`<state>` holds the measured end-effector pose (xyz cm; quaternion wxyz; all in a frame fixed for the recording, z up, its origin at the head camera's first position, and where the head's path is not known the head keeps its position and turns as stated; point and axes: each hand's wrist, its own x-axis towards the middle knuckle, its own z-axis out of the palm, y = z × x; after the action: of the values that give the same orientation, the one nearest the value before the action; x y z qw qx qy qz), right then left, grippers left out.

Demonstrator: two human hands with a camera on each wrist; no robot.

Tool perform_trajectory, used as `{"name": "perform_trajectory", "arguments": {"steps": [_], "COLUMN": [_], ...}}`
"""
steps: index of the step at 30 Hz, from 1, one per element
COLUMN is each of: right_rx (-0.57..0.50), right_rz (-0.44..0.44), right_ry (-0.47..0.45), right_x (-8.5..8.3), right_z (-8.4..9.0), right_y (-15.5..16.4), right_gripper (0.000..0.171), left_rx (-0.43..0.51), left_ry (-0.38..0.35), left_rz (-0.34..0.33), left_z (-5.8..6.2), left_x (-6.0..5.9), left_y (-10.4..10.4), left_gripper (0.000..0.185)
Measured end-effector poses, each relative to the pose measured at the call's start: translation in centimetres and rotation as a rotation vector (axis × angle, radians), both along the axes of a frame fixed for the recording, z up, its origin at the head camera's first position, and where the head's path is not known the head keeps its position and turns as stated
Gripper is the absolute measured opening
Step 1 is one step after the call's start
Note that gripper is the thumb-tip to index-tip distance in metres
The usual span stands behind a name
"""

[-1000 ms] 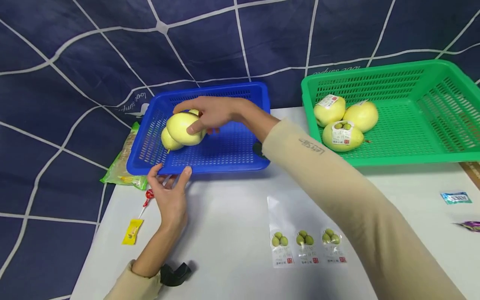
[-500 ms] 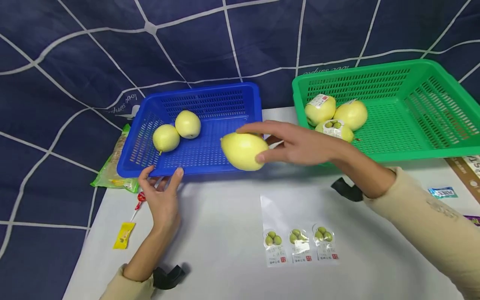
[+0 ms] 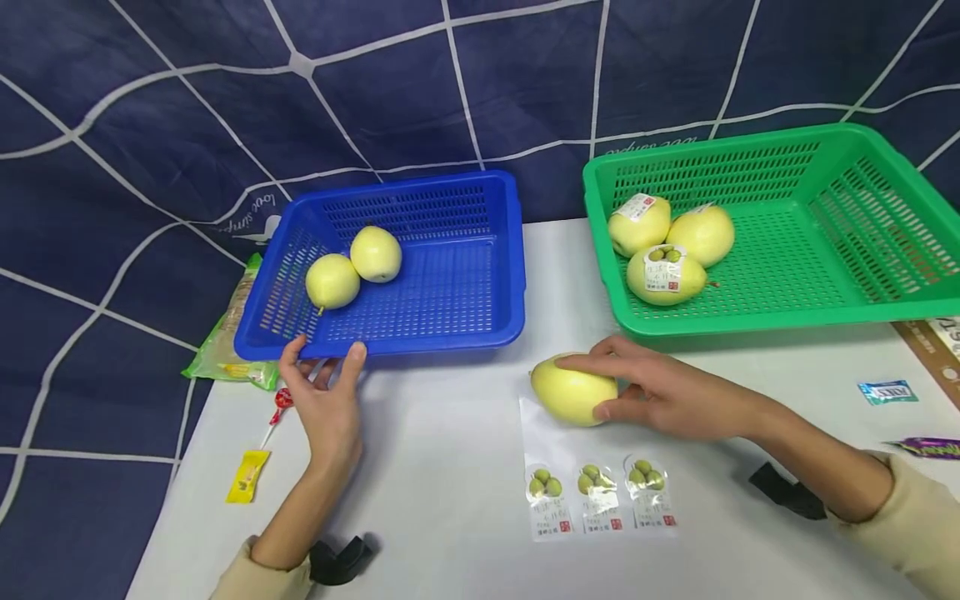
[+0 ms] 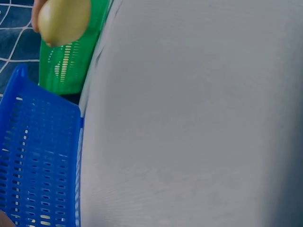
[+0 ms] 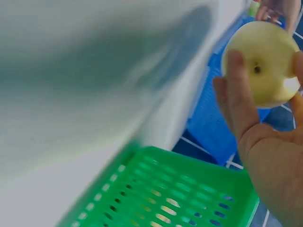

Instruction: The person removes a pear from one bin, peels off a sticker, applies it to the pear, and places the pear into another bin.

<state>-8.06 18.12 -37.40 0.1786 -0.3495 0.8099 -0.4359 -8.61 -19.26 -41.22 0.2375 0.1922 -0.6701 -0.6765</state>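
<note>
My right hand [image 3: 671, 392] holds a pale yellow pear [image 3: 573, 390] between thumb and fingers, above the top of a clear sheet of pear labels [image 3: 600, 450]. In the right wrist view, the pear [image 5: 260, 52] shows its dark calyx end toward the camera. At the near left rim of the blue basket [image 3: 420, 343], my left hand [image 3: 330, 417] holds on with thumb and index fingertips over the edge. Two unlabelled pears, one left [image 3: 332, 282] and one right [image 3: 376, 254], touch inside that basket.
A green basket [image 3: 787, 317] at right contains three pears [image 3: 666, 275] with labels on them. A lollipop [image 3: 282, 398], a yellow packet [image 3: 247, 476] and a green-edged bag [image 3: 232, 342] lie at left. Blue [image 3: 887, 392] and purple [image 3: 930, 447] wrappers lie at right.
My right hand has lifted the pear out of the blue basket and brought it right and toward me, over the label sheet. My left hand has stayed at the basket's rim.
</note>
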Motion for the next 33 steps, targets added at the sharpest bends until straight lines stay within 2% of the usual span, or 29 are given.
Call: {"name": "perform_trajectory", "arguments": {"steps": [4, 7, 11, 13, 15, 19, 21, 23, 25, 28, 33], "right_rx": [0.026, 0.017, 0.013, 0.018, 0.013, -0.022, -0.04, -0.05, -0.058, -0.076, -0.089], "right_rz": [-0.049, -0.064, -0.086, -0.104, -0.118, -0.128, -0.13, -0.132, -0.131, -0.115, -0.091], "right_ry": [0.051, 0.062, 0.043, 0.021, -0.008, -0.07, -0.086, -0.089, -0.081, -0.068, -0.051], "right_x": [0.6, 0.7, 0.9, 0.9, 0.9, 0.9, 0.9, 0.8, 0.8, 0.7, 0.7], "right_z": [-1.3, -1.8, -2.1, -2.2, -2.3, -2.4, -2.5, -2.6, -2.6, -2.8, -3.1], "right_y": [0.1, 0.1, 0.1, 0.1, 0.3, 0.5, 0.4, 0.4, 0.4, 0.3, 0.5], "right_gripper": [0.059, 0.057, 0.059, 0.06, 0.06, 0.057, 0.056, 0.056, 0.056, 0.055, 0.057], "left_rx": [0.009, 0.053, 0.062, 0.041, -0.027, -0.264, -0.372, -0.408, -0.412, -0.397, -0.35], "left_ry": [0.027, 0.078, 0.159, 0.2, 0.246, 0.294, 0.258, 0.17, 0.081, -0.044, -0.168], "left_rz": [0.0, 0.018, 0.051, 0.003, -0.123, -0.545, -0.735, -0.884, -1.004, -1.142, -1.306], "left_z": [-0.3, -0.5, -0.9, -1.0, -1.1, -1.1, -1.0, -0.9, -0.8, -0.7, -0.7], "left_x": [0.2, 0.7, 1.9, 2.8, 3.7, 4.6, 4.4, 3.8, 2.8, 1.0, -1.1], "left_y": [0.1, 0.2, 0.4, 0.8, 1.5, 3.5, 4.8, 6.2, 7.6, 9.2, 11.0], "left_gripper": [0.07, 0.067, 0.049, 0.038, 0.028, 0.025, 0.029, 0.035, 0.043, 0.053, 0.061]}}
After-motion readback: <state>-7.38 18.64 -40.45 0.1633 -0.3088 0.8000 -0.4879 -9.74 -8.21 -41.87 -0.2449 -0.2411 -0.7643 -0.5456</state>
